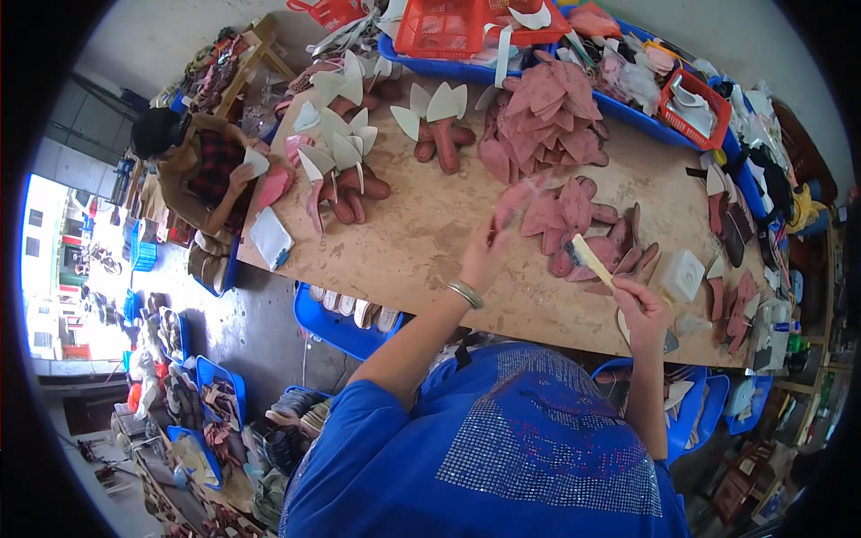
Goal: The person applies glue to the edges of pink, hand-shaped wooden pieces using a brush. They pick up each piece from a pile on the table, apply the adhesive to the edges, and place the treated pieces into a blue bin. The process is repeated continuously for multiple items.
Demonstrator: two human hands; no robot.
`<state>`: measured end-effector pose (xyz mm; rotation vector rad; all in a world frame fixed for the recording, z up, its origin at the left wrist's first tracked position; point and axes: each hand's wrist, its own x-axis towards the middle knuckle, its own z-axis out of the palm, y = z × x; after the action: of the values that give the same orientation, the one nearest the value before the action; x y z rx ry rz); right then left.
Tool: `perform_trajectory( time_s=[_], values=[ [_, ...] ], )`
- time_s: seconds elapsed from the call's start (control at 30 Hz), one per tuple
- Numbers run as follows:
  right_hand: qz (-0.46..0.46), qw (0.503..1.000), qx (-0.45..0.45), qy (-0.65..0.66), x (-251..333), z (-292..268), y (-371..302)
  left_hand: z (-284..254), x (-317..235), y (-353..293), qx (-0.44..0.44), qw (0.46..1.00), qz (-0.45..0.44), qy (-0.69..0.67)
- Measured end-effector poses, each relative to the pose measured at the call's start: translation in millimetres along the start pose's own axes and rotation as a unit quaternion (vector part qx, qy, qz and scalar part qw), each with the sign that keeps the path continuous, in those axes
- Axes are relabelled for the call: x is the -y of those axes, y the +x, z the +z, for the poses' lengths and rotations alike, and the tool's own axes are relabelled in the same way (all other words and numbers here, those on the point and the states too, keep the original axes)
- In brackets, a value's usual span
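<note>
My right hand (642,310) is closed round the pale handle of a brush (593,261), its dark bristles over a loose heap of pink shoe pieces (599,240). To the left, my left hand (485,253), with a bangle at the wrist, reaches over the table and grips a thin pink shoe piece (520,199), smeared by motion. Just beyond it rises a tall pile of pink shoe pieces (549,112). A whitish plastic container (683,274) stands beside the brush hand.
Clusters of pink soles with white pointed flaps (438,125) lie across the wooden table (386,260). Blue bins and a red basket (695,108) line its far edge. A co-worker (202,166) holds a white piece at the left end. A blue tray (341,334) with shoe parts sits below the near edge.
</note>
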<state>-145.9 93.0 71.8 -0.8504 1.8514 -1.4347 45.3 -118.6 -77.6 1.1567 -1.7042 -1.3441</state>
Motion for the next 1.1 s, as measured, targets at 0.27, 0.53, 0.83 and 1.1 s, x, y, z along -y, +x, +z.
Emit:
perform_trajectory(
  time_s=[0.27,0.53,0.83,1.1],
  values=[
    [0.077,0.994,-0.077,0.012,-19,-12,5,-81,76,133,-0.071,0.989,-0.105,0.078],
    [0.138,0.975,-0.171,-0.036,-37,-5,6,-100,127,269,-0.075,0.971,-0.047,0.221],
    [0.199,0.962,-0.188,-0.019,-28,20,23,-78,153,309,-0.100,0.956,0.086,0.264],
    [0.183,0.961,-0.204,-0.027,-45,8,13,-72,141,304,-0.124,0.944,0.119,0.282]
  ],
)
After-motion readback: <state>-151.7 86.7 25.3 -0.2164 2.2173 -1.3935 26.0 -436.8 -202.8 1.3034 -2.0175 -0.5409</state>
